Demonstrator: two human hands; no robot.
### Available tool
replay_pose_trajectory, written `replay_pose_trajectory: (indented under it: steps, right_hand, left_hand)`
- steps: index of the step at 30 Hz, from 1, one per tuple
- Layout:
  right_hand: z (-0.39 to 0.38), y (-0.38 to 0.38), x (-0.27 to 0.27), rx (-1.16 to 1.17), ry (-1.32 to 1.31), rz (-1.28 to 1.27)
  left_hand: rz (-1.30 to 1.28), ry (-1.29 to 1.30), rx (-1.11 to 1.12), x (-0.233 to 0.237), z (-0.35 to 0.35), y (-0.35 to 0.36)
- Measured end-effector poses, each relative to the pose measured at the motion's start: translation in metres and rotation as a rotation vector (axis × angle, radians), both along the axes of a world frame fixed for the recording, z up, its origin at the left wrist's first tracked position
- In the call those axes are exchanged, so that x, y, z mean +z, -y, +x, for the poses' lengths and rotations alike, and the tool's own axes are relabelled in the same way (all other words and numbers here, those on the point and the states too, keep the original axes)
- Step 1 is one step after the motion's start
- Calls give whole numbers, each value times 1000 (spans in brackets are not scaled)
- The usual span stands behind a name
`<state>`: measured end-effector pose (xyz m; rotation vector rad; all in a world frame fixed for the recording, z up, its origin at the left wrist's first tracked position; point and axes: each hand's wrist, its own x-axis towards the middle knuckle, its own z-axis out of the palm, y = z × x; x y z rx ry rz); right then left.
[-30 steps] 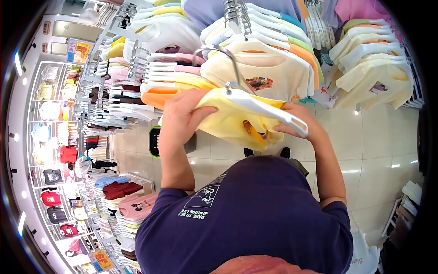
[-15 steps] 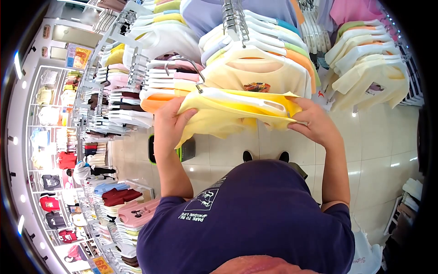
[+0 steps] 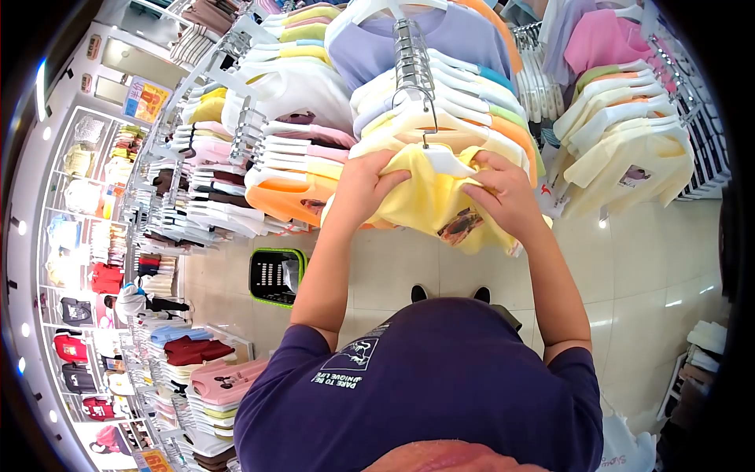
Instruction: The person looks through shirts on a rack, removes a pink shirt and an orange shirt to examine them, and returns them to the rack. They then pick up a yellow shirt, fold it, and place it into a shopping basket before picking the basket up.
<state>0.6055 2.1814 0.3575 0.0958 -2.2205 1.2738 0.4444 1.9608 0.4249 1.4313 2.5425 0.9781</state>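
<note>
A yellow T-shirt (image 3: 429, 193) with a dark printed picture on its front hangs in front of me on a white hanger (image 3: 450, 161). My left hand (image 3: 363, 187) pinches the shirt at its left shoulder, thumb on the front of the cloth. On the other side, my right hand (image 3: 507, 193) grips the shirt near the neckline, with its fingers close beside the hanger. The hanger's metal hook rises up to the row of hooks on the rail (image 3: 413, 55). Right behind the yellow shirt hangs a cream shirt (image 3: 472, 130), partly covered by it.
Orange shirts (image 3: 291, 193) hang to the left, and a cream printed shirt (image 3: 637, 169) hangs on a rack to the right. A lilac shirt (image 3: 417, 43) is farther back. A black basket with a green rim (image 3: 277, 251) stands on the tiled floor (image 3: 393, 267).
Both hands have come closer together, with the shirt's neck bunched around the hanger. The hook has moved right, up against the rail's hooks, and the shirt's printed front now shows.
</note>
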Motion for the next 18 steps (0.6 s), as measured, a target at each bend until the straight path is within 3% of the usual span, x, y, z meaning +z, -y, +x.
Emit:
replay_pose_trajectory:
  steps: [18]
  right_hand:
    - [-33, -22, -9, -83, -4, 127]
  left_hand:
    - [35, 24, 67, -43, -41, 5]
